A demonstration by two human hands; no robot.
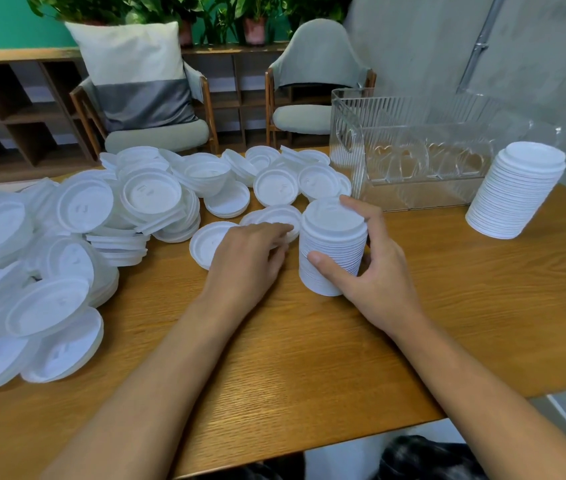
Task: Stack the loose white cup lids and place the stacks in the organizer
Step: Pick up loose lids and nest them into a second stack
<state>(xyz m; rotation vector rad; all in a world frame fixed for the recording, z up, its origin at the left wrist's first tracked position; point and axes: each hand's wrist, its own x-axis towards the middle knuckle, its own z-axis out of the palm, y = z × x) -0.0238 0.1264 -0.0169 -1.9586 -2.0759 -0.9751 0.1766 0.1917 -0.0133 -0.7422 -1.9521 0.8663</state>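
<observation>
A tall stack of white lids (332, 247) stands upright on the wooden table (309, 358) at the centre. My right hand (375, 268) grips it, thumb on the near side and fingers round the far side. Just left of it, my left hand (250, 258) rests with fingers reaching onto a loose lid (281, 220) lying flat. A large heap of loose white lids (84, 237) covers the left and back of the table. The clear ribbed organizer (409, 150) stands at the back right with no lids inside. A second finished stack (517, 188) stands to its right.
Two chairs (309, 91) and a low wooden shelf (15, 109) with potted plants stand behind the table. A grey wall runs along the right. The table's front edge is near my body, and bare wood lies between my arms.
</observation>
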